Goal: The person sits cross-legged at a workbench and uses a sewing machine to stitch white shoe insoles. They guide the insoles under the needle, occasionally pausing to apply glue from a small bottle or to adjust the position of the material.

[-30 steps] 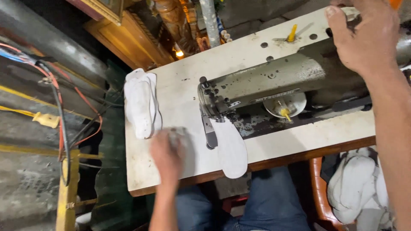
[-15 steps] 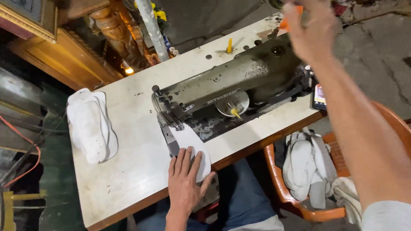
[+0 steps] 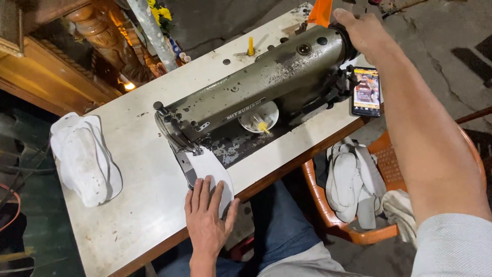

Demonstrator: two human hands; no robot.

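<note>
The left hand lies flat w/ fingers spread, palm down, pressing on a white shoe insole; nothing is pinched, the hand is just open on top of it. The insole lies on the table near its front edge, and its far end sits under the needle part of the sewing machine. The right hand is up at the other end of the machine, curled around the dark round wheel there; the fingers wrap over it, but how tight they hold can't be told. The machine is old, grey-green and worn, lying slantwise across the white table. A small round bobbin winder w/ a yellow peg sits in front of the machine body. A yellow pin stands up on the table behind the machine. A phone w/ a lit screen lies just beside the right end of the machine. On the left side of the table, well apart from the hands, sits a stack of white insoles. Beside the table on the right is an orange plastic chair w/ more white insole pieces piled in it. The person's legs in blue trousers show under the table edge.
</note>
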